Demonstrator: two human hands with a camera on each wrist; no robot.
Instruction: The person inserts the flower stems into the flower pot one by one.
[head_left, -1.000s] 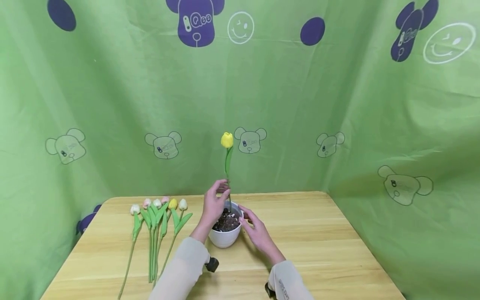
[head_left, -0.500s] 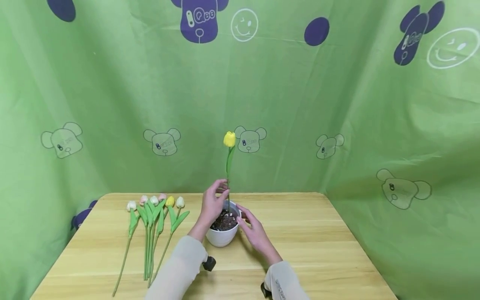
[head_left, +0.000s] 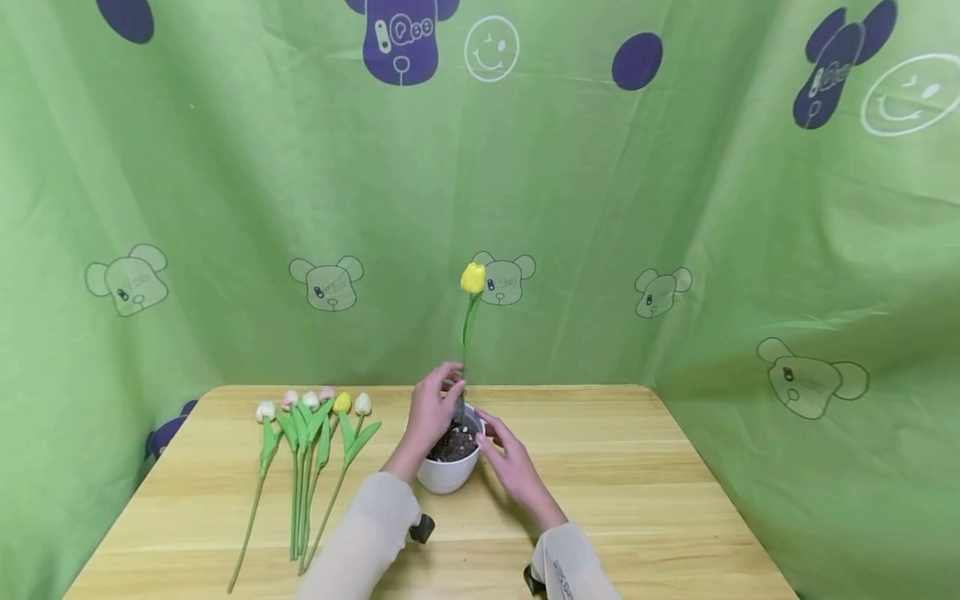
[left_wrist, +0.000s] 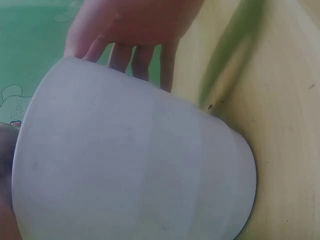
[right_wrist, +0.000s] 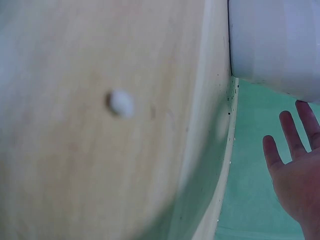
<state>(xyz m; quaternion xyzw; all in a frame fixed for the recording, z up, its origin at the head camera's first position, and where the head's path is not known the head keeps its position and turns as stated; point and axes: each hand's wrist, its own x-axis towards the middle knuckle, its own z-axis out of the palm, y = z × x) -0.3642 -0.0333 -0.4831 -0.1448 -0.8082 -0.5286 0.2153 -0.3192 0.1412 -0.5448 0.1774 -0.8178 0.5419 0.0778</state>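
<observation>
A yellow tulip (head_left: 473, 278) stands in a white pot (head_left: 444, 477), its stem going down toward the dark soil (head_left: 454, 445) and leaning slightly right. My left hand (head_left: 431, 413) pinches that stem just above the pot's back rim. Along the pot's right side rests my right hand (head_left: 514, 468), thumb at the rim and fingers reaching toward the back. In the right wrist view the fingers of the right hand (right_wrist: 301, 180) are straight and spread, close against the pot (right_wrist: 280, 45). The left wrist view is mostly filled by the pot wall (left_wrist: 115, 150).
Several loose tulips lie to the left on the wooden table (head_left: 600, 467), among them a white tulip (head_left: 363, 404) and another yellow tulip (head_left: 342, 402). A small white crumb (right_wrist: 121, 103) is on the tabletop. A green printed curtain (head_left: 405, 183) encloses the back and sides.
The yellow bloom has swung to the right as my left hand tilts the stem. My right hand stays at the pot's side. The head view has shifted slightly.
</observation>
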